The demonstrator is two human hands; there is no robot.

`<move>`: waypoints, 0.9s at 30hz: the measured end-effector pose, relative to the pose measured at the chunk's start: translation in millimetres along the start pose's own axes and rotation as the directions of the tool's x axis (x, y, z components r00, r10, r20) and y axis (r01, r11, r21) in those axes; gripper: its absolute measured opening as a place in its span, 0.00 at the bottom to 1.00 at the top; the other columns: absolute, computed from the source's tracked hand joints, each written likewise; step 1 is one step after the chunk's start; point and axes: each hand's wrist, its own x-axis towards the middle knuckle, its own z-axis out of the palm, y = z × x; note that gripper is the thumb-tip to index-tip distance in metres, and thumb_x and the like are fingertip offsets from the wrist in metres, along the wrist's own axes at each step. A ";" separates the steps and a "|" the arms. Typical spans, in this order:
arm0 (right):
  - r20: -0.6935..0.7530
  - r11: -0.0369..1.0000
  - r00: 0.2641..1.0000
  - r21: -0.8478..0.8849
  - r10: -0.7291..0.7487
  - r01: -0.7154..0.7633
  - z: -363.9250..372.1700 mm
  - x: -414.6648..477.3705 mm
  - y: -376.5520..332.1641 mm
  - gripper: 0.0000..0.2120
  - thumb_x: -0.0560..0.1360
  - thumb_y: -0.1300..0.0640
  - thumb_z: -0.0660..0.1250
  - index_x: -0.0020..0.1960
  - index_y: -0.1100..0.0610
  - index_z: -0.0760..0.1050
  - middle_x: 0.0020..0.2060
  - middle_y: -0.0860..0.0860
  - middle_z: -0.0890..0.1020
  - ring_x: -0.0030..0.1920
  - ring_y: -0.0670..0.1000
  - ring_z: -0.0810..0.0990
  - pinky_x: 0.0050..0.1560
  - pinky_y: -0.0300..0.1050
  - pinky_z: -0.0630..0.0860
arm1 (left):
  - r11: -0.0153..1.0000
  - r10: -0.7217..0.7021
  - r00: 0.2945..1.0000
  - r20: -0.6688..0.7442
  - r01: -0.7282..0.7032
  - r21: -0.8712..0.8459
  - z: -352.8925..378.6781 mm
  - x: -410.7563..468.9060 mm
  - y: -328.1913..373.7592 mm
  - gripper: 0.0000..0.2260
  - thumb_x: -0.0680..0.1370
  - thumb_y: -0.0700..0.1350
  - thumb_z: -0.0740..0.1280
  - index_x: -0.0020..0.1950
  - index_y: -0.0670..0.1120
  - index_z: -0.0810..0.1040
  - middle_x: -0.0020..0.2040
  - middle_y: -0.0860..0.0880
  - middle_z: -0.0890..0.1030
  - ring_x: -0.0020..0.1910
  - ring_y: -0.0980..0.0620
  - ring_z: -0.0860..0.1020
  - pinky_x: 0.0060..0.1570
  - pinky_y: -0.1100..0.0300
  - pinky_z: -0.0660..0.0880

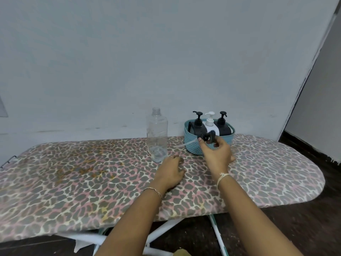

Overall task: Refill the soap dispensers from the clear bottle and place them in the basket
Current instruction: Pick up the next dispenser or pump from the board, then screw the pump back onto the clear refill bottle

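Note:
A clear bottle (157, 134), uncapped and nearly empty, stands upright on the leopard-print ironing board (92, 172). To its right sits a teal basket (190, 145) holding two black soap dispensers (198, 124) (223, 124) and a white soap dispenser (210, 122) between them. My right hand (216, 154) is in front of the basket, shut on a loose black pump head (207, 135) whose clear tube (181, 145) points left toward the bottle. My left hand (171, 172) rests on the board below the bottle, fingers curled, holding nothing.
A pale wall runs right behind the board. The board's rounded end (317, 174) is at the right, with dark floor (295, 228) beyond and below. White board legs (160, 231) show underneath.

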 end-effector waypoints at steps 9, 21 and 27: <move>-0.109 0.833 0.980 0.518 -0.164 0.197 -8.2 14.7 -64.6 0.12 0.76 0.57 0.69 0.54 0.51 0.67 0.55 0.52 0.77 0.54 0.50 0.81 0.50 0.38 0.80 | 0.971 -0.010 0.909 -0.417 -0.091 -0.222 -43.8 -17.1 1.0 0.13 0.78 0.44 0.65 0.62 0.48 0.76 0.59 0.51 0.79 0.60 0.53 0.74 0.61 0.58 0.71; -0.236 0.707 0.913 0.578 -0.333 0.407 2.1 46.4 -160.2 0.09 0.82 0.53 0.58 0.58 0.55 0.61 0.40 0.42 0.77 0.35 0.44 0.82 0.45 0.49 0.82 | 0.928 -0.177 0.694 -0.698 -0.119 -0.354 -104.5 5.0 -20.3 0.22 0.73 0.54 0.72 0.64 0.51 0.72 0.60 0.53 0.73 0.60 0.53 0.72 0.54 0.52 0.76; -0.169 0.721 0.894 0.539 -0.415 0.436 18.8 63.4 -187.9 0.09 0.82 0.51 0.58 0.58 0.53 0.63 0.43 0.43 0.77 0.36 0.54 0.83 0.43 0.51 0.82 | 0.924 -0.207 0.839 -0.503 0.000 -0.382 -120.0 24.5 -26.9 0.45 0.65 0.64 0.74 0.75 0.48 0.59 0.73 0.48 0.64 0.72 0.47 0.62 0.68 0.50 0.66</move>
